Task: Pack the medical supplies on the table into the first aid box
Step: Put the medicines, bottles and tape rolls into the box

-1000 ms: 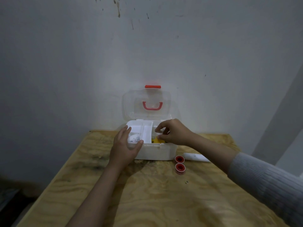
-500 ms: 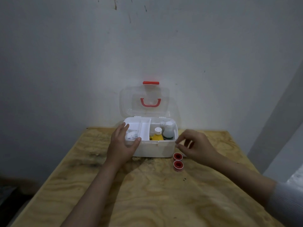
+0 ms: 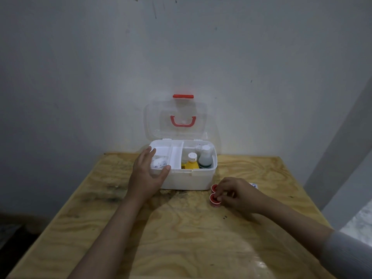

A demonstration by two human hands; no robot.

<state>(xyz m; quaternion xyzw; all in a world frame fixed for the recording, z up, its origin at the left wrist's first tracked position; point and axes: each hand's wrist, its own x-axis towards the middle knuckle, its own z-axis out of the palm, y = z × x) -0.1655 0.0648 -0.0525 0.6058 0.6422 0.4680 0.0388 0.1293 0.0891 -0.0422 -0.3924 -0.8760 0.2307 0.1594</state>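
A: Location of the first aid box (image 3: 187,179)?
B: Far centre of the table (image 3: 181,228), lid open. Left hand (image 3: 147,176), fingers spread, rests on its near-left corner.
A: Right hand (image 3: 239,195)?
B: Fingertips pinched on the nearer red-capped roll (image 3: 213,200), right of the box.

A worn plywood table (image 3: 181,238) stands against a dim, scuffed grey-white wall (image 3: 100,67).
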